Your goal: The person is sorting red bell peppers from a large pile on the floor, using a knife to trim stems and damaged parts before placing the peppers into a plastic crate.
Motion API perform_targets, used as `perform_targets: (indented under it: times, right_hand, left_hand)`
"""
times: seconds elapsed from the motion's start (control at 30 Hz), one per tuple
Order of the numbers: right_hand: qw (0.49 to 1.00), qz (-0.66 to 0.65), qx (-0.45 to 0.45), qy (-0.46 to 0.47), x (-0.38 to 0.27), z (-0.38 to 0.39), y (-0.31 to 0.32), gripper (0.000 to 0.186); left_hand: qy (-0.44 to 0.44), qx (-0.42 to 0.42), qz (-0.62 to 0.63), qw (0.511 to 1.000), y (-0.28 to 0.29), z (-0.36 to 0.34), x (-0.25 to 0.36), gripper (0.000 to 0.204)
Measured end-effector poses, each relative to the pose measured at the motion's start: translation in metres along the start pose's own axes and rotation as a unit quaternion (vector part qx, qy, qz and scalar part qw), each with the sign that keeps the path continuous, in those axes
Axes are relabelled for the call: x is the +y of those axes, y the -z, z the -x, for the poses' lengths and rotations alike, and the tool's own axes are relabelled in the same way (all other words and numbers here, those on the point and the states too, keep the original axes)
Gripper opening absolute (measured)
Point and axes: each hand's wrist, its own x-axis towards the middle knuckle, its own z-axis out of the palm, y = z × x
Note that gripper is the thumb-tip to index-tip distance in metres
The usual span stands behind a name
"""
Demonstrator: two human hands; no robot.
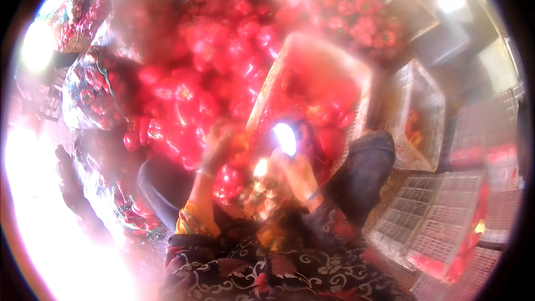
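Note:
My left hand (218, 144) is among glossy red peppers (186, 97), beside a blurred orange-red one (239, 147); its fingers are too smeared to read. My right hand (290, 164) is closed on something I cannot make out, next to a bright white glare (285, 138). Just beyond it stands a pale plastic crate (267, 75) holding red peppers. Between my forearms lie pale, small pieces (259, 200), possibly stems, and a shiny red pepper (227, 184).
Mesh sacks of peppers (92, 89) line the left. More peppers (351, 8) pile at the back. Another crate (437, 111) stands at the right, with slatted crates (432, 217) nearer and pale bins (407, 8) behind. My bent knees (370, 156) flank the work area.

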Motion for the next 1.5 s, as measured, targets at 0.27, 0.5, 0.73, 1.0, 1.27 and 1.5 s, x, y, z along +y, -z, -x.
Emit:
perform_targets:
  times: [0.27, 0.5, 0.73, 1.0, 1.27, 1.5]
  right_hand:
    - [0.948, 0.178, 0.095, 0.247, -0.016, 0.014, 0.045, 0.051]
    - [0.922, -0.063, 0.381, 0.042, -0.091, -0.024, 0.193, 0.063]
    - [0.829, -0.394, 0.379, 0.117, -0.07, 0.001, 0.221, 0.026]
    - [0.82, -0.435, 0.329, 0.171, -0.056, 0.008, 0.235, 0.03]
    - [0.838, -0.412, 0.331, 0.137, -0.071, -0.005, 0.227, 0.03]
    - [0.885, -0.288, 0.319, 0.18, -0.093, -0.013, 0.18, 0.03]
  left_hand:
    - [-0.106, 0.177, 0.034, 0.978, 0.011, 0.021, -0.028, 0.048]
    - [-0.406, 0.106, -0.23, 0.878, -0.134, 0.003, 0.116, 0.044]
    - [-0.613, 0.095, -0.233, 0.749, -0.329, -0.123, 0.115, 0.059]
    - [-0.43, -0.082, -0.732, 0.522, -0.361, -0.264, -0.069, 0.054]
    - [-0.636, -0.143, -0.642, 0.404, -0.307, -0.288, -0.044, 0.044]
    - [-0.399, -0.017, -0.466, 0.79, -0.178, -0.071, 0.034, 0.023]
